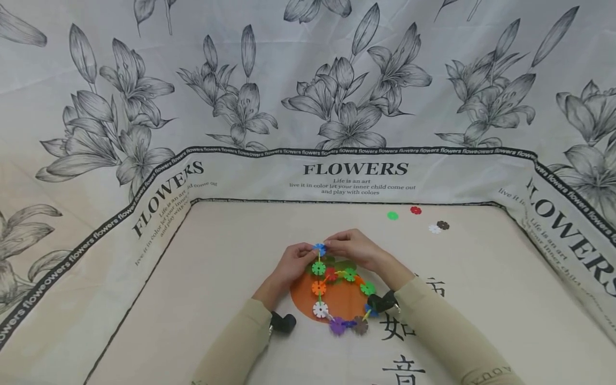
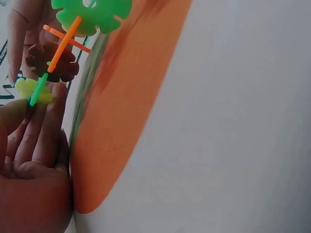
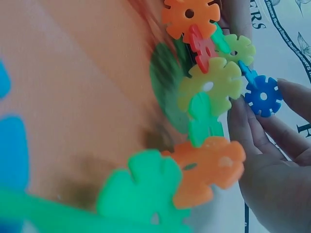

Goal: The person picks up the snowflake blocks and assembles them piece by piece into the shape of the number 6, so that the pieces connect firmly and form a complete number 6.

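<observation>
Notched plastic snowflake discs are slotted together into a colourful loop-shaped chain (image 1: pixel 318 288) with a short arm at its top. At that arm's end my right hand (image 1: pixel 358 248) pinches a blue snowflake disc (image 3: pixel 263 96) between thumb and fingers. My left hand (image 1: pixel 292 263) pinches the same end from the other side, its thumb by a yellow disc (image 2: pixel 34 91) and a green disc. Below the hands hang green, orange and white discs (image 1: pixel 320 309), with a purple disc (image 1: pixel 337 325) at the loop's bottom. My right wrist partly covers the loop's right side.
Loose green (image 1: pixel 392 216), red (image 1: pixel 416 210), white (image 1: pixel 434 229) and brown discs (image 1: pixel 443 225) lie at the back right. The pale cloth (image 1: pixel 216 278) bears an orange circle (image 1: pixel 303 297) and black characters. A flower-printed curtain (image 1: pixel 356 176) surrounds the surface.
</observation>
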`<state>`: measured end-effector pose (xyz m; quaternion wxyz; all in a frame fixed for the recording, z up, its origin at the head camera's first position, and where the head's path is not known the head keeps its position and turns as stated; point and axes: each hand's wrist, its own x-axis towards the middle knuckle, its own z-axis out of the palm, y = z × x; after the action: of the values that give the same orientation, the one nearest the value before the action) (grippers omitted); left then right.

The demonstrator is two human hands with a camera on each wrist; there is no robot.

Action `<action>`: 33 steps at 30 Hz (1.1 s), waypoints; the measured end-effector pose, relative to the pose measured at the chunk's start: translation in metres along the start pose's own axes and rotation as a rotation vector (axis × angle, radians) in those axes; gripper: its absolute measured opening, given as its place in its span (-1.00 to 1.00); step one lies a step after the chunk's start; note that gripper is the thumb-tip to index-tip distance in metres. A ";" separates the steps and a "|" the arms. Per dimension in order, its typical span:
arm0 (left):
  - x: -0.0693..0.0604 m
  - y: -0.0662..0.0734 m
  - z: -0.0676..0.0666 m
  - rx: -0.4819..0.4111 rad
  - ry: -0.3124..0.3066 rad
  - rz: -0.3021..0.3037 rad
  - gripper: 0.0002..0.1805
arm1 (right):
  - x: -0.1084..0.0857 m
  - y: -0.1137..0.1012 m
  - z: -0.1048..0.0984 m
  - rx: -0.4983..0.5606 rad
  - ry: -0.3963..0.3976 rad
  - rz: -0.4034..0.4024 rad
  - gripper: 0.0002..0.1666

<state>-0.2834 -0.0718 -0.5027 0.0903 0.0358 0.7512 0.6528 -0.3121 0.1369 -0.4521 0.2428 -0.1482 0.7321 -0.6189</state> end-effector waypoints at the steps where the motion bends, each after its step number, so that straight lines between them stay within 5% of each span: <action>1: 0.001 -0.001 0.000 0.000 -0.004 -0.004 -0.74 | 0.000 0.000 -0.002 -0.007 -0.008 -0.002 -0.55; 7: 0.002 -0.002 -0.003 -0.010 -0.022 -0.040 -0.76 | -0.005 0.000 -0.026 -0.095 0.044 0.010 -0.38; 16: 0.002 -0.001 -0.005 -0.031 -0.047 -0.022 -0.74 | 0.000 0.023 -0.109 -0.566 0.455 0.123 -0.38; 23: 0.004 -0.007 -0.002 -0.044 -0.056 -0.049 -0.78 | 0.007 0.043 -0.151 -0.617 0.601 0.213 -0.27; 33: 0.006 -0.005 -0.005 -0.056 -0.044 -0.063 -0.79 | 0.016 0.042 -0.158 -0.639 0.652 0.201 -0.51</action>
<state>-0.2897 -0.0766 -0.5070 0.1283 0.0242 0.7313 0.6694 -0.4066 0.2682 -0.4777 0.0010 0.0581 0.9350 -0.3499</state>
